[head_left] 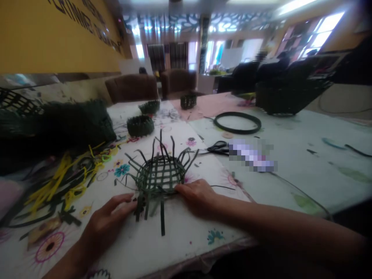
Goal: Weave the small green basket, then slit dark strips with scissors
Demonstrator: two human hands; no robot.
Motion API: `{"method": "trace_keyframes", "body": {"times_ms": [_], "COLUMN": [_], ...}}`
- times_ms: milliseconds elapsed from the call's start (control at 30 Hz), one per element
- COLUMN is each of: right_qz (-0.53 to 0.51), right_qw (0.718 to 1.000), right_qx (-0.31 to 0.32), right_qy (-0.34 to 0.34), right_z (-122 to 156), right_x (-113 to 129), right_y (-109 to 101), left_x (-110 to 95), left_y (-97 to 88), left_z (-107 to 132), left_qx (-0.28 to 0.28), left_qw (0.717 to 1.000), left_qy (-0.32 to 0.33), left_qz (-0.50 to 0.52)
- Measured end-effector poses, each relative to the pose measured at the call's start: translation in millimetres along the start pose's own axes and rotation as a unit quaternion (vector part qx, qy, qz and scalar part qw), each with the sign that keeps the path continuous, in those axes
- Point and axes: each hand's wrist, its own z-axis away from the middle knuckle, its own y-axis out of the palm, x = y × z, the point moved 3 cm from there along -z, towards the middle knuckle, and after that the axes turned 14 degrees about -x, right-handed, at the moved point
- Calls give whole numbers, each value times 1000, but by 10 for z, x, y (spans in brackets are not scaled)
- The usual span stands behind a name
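Observation:
A small half-woven basket [163,175] of dark green strips lies on the patterned tablecloth, its open lattice base showing and loose strip ends sticking out all round. My right hand [200,197] grips its front right rim, thumb pressed against the weave. At the front left edge, my left hand [109,217] has its fingers closed around the strips; its fingertips are partly hidden there. One long strip end [162,219] hangs toward me between the hands.
Black-handled scissors [217,148] lie beyond the basket, beside a blurred-out object [251,155] with a cord. Yellow and green strips [58,182] are heaped at left. Small woven baskets [140,125], a dark ring [237,122] and a large dark basket [287,95] stand farther back.

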Motion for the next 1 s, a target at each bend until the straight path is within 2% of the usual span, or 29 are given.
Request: {"method": "trace_keyframes", "body": {"times_ms": [100, 167, 300, 467, 600, 767, 867, 1000], "right_qz": [10, 7, -16, -40, -55, -74, -76, -83], "right_qw": [1000, 1000, 999, 997, 997, 997, 997, 996], "right_qx": [10, 3, -1, -22, -27, 9, 26, 14], "right_qy": [-17, -26, -37, -56, -52, -29, -20, -30], "right_z": [4, 1, -13, -10, -9, -39, -49, -48], "right_x": [-42, -63, -96, -139, -155, -136, -130, -134], "right_y": [32, 47, 46, 45, 60, 33, 21, 14], "left_x": [248, 433, 645, 691, 706, 754, 758, 771], "left_y": [-130, -91, 173, 429, 489, 521, 538, 537], "left_z": [25, -14, -226, -446, -476, -482, -468, -430], "left_qx": [-27, -8, 66, 90, 106, 121, 119, 110], "left_qw": [988, 977, 983, 974, 968, 967, 971, 974], "left_qy": [-145, -208, -170, -167, -169, -150, -131, -125], "left_qz": [-45, -42, 22, 127, 155, 169, 159, 151]}}
